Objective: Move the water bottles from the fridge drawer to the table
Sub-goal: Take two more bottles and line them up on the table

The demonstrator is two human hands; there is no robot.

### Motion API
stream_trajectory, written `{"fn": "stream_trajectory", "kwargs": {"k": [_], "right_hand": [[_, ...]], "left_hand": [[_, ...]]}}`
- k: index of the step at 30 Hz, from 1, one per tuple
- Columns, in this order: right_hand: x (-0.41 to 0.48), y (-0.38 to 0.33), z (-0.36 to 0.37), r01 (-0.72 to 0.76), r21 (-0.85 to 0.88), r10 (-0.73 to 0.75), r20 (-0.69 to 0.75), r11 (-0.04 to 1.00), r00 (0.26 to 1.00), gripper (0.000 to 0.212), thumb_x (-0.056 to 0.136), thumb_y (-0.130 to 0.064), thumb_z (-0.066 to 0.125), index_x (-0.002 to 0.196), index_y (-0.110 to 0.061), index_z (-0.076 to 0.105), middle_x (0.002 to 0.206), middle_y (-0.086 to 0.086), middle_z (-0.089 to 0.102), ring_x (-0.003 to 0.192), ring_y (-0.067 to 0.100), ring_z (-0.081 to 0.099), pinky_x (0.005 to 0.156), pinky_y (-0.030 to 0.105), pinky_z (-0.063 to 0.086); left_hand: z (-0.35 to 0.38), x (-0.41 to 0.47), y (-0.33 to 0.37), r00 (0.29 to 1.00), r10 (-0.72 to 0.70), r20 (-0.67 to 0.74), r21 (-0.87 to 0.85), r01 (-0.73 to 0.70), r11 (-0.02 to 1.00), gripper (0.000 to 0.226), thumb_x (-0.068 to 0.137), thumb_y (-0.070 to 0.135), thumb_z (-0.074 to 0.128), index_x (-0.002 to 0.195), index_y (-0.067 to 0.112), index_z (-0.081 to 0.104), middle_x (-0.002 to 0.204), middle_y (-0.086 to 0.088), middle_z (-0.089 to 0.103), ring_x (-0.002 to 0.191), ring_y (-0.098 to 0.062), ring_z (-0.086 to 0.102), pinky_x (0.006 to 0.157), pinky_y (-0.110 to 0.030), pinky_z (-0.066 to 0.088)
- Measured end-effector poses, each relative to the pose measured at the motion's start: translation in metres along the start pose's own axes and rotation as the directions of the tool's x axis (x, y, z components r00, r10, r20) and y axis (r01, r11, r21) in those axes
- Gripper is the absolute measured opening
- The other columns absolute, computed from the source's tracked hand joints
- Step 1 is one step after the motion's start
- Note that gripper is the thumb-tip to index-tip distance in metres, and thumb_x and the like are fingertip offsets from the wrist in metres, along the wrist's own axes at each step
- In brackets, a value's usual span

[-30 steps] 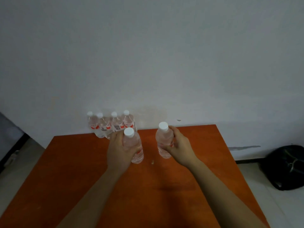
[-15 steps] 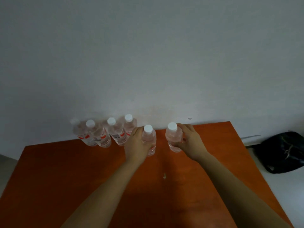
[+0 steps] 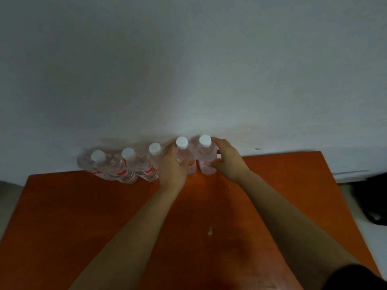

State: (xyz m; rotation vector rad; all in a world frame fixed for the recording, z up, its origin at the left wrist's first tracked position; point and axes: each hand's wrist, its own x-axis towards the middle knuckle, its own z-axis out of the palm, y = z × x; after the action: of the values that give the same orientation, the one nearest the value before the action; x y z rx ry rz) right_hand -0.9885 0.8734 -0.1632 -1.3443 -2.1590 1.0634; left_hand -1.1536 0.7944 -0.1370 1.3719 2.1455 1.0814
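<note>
My left grip [image 3: 173, 167] is wrapped round the left bottle [image 3: 184, 152], and my right grip [image 3: 227, 162] is curled round the right bottle [image 3: 206, 155]. Both are upright and side by side at the back edge of the bench [image 3: 83, 206], against the wall [image 3: 188, 70], at the right end of the row [image 3: 125, 168] (blurry, white caps, red labels).

Row of water bottles [image 3: 125, 170]: clear plastic, white screw caps, red-printed labels, upright, side by side along the far edge of the orange table [image 3: 83, 216]. The far-left one is blurred. Next bottle [image 3: 185, 155]: upright, gripped by the left hand [image 3: 171, 170]. End bottle [image 3: 206, 158]: upright, just beside it, gripped by the right hand [image 3: 228, 162].
</note>
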Motion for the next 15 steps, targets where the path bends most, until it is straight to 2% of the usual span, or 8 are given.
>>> {"fn": "stream_trajectory", "kwargs": {"k": [4, 8, 10, 12, 14, 15], "right_hand": [[0.006, 0.007, 0.004, -0.011, 0.046, 0.009, 0.053, 0.999, 0.999, 0.078, 0.081, -0.006, 0.075, 0.145, -0.032, 0.039, 0.146, 0.0, 0.048, 0.127, 0.021, 0.052, 0.103, 0.039, 0.049], [0.001, 0.007, 0.003, -0.026, 0.076, 0.023, 0.049, 0.997, 0.999, 0.079, 0.083, -0.005, 0.073, 0.147, -0.032, 0.036, 0.147, 0.0, 0.047, 0.13, 0.021, 0.048, 0.105, 0.045, 0.048], [-0.005, 0.004, 0.004, -0.047, 0.095, 0.044, 0.034, 0.994, 0.998, 0.084, 0.083, -0.012, 0.076, 0.152, -0.029, 0.031, 0.152, 0.002, 0.042, 0.135, 0.022, 0.044, 0.108, 0.046, 0.045], [-0.011, -0.003, 0.002, -0.066, 0.111, 0.065, 0.018, 0.992, 0.998, 0.092, 0.082, -0.018, 0.078, 0.155, -0.028, 0.023, 0.155, 0.004, 0.037, 0.138, 0.023, 0.04, 0.11, 0.041, 0.042], [-0.018, -0.014, -0.004, -0.063, 0.113, 0.066, -0.028, 0.992, 0.997, 0.092, 0.083, -0.026, 0.079, 0.155, -0.024, 0.022, 0.154, 0.007, 0.038, 0.139, 0.025, 0.039, 0.109, 0.039, 0.041], [-0.022, -0.022, -0.009, -0.064, 0.11, 0.07, -0.054, 0.992, 0.996, 0.09, 0.085, -0.029, 0.077, 0.156, -0.023, 0.022, 0.154, 0.008, 0.038, 0.139, 0.025, 0.04, 0.109, 0.041, 0.041]], "left_hand": [[0.0, 0.006, -0.003, 0.999, -0.026, 0.025, 0.057, 0.024, 0.998, 0.056, 0.083, 0.025, 0.078, 0.134, 0.014, 0.055, 0.133, -0.002, 0.062, 0.124, -0.022, 0.056, 0.103, -0.042, 0.047], [-0.003, 0.008, -0.003, 0.996, -0.042, 0.073, 0.095, 0.035, 0.995, 0.056, 0.083, 0.03, 0.077, 0.133, 0.017, 0.054, 0.133, -0.001, 0.061, 0.123, -0.023, 0.056, 0.101, -0.048, 0.048], [-0.01, 0.004, 0.002, 0.994, -0.014, 0.105, 0.123, 0.001, 0.992, 0.063, 0.085, 0.028, 0.076, 0.14, 0.017, 0.048, 0.141, -0.004, 0.055, 0.129, -0.022, 0.052, 0.108, -0.043, 0.044], [-0.021, 0.0, 0.005, 0.992, 0.021, 0.125, 0.174, -0.042, 0.984, 0.071, 0.088, 0.026, 0.073, 0.149, 0.017, 0.037, 0.151, -0.005, 0.044, 0.126, -0.012, 0.049, 0.105, -0.028, 0.036], [-0.035, -0.005, 0.008, 0.987, 0.078, 0.139, 0.21, -0.106, 0.972, 0.071, 0.092, 0.027, 0.068, 0.152, 0.018, 0.031, 0.156, -0.002, 0.038, 0.115, -0.007, 0.053, 0.099, -0.028, 0.042], [-0.042, -0.008, 0.01, 0.983, 0.107, 0.147, 0.222, -0.138, 0.965, 0.069, 0.093, 0.029, 0.065, 0.152, 0.02, 0.03, 0.156, -0.001, 0.037, 0.117, -0.011, 0.057, 0.099, -0.033, 0.047]]}}
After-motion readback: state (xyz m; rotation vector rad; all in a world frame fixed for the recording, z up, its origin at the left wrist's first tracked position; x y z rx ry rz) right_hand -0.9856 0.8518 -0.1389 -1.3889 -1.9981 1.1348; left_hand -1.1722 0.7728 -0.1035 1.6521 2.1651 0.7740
